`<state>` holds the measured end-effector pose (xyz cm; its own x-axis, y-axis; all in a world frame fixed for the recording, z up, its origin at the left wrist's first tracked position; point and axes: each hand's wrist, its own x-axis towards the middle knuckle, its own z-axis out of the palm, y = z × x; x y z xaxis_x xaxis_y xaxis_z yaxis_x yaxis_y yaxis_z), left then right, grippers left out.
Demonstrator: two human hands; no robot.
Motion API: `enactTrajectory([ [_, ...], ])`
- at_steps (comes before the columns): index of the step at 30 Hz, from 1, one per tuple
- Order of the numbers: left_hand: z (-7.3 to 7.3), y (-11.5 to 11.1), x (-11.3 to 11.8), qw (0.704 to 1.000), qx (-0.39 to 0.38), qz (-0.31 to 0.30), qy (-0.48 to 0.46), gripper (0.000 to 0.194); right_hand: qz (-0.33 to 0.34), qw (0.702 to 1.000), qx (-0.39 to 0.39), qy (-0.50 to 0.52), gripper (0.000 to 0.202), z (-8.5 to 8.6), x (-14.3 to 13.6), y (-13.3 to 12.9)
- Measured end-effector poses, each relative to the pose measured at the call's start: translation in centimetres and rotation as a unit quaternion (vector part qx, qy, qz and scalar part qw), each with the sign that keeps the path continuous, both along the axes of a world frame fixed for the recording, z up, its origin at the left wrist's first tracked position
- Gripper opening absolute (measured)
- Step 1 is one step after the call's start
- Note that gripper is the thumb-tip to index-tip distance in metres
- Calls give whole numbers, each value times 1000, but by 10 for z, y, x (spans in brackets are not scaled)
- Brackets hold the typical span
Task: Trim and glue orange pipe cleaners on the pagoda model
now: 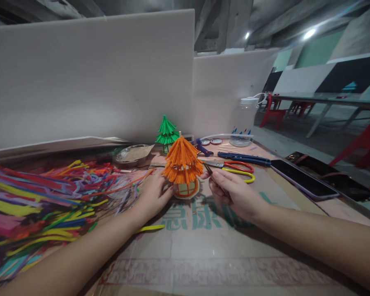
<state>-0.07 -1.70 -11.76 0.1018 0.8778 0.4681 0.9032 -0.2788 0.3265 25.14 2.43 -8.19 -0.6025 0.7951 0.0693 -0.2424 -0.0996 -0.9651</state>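
Note:
An orange two-tiered pavilion model (182, 158) stands upright on a pale base in the middle of the cardboard-covered table. My left hand (156, 193) is at its left side, fingers wrapped against the lower tier and base. Dark, thin tweezers (208, 168) are pinched in my right hand (230, 189), their tips pointing at the right edge of the orange roof; whether they touch it is hard to tell. Behind the orange model, a green tiered model (165, 131) stands partly hidden.
Colourful fuzzy strips (49, 197) pile up at left. A metal dish (134, 154) lies behind. On the right are scissors (239, 167), a blue-handled tool (243, 158), a phone (304, 179), a clear bottle (244, 119) and a dark pouch (327, 172). White panels (89, 78) rise behind.

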Motion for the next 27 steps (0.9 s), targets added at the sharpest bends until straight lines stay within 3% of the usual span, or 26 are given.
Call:
enactTrajectory([
  [6,-7,1,-4,998,-9,28,-47,34,7,1000,13,-15,46,0,0,-2],
  [9,-8,3,-5,996,2,11,-85,40,9,1000,19,-12,47,-2,0,-2],
  [17,0,2,1,996,-19,-83,-39,33,16,1000,22,-13,49,-3,1,-2],
  [27,-3,-1,1,998,-5,-40,-58,30,17,999,23,-18,51,-4,0,-3],
])
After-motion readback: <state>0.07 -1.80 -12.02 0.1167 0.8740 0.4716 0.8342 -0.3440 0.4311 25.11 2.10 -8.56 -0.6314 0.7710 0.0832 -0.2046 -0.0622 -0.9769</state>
